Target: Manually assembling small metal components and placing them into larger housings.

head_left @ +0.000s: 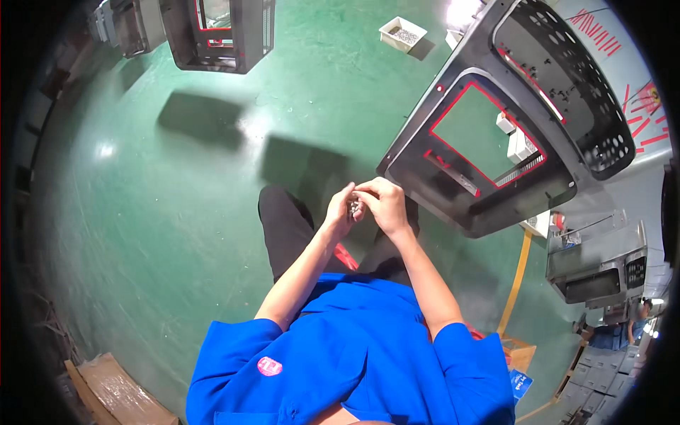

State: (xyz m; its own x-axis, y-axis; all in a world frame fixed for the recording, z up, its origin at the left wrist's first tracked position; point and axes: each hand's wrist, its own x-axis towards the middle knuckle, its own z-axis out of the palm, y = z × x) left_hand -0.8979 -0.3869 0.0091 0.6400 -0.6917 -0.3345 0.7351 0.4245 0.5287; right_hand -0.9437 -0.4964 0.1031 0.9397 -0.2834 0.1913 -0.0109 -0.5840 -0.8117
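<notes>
Close together in front of my body are my two hands. My left hand [340, 212] is cupped around several small shiny metal pieces [353, 205], too small to name exactly. The fingers of my right hand [384, 203] are bent in at those pieces, with the fingertips pressed together; whether they pinch one is hidden. Just right of my right hand hangs or stands a large dark metal housing [411, 166] with red trim around its rectangular opening. The hands appear apart from it. A red object [346, 256] shows below my left wrist, by my legs.
White boxes, one holding small parts [402, 35], lie on the green floor [177, 212] beyond the housing. Another dark housing [219, 42] is at the far left. Red strips [595, 32] lie on a grey surface at far right. A person [623, 333] is at lower right.
</notes>
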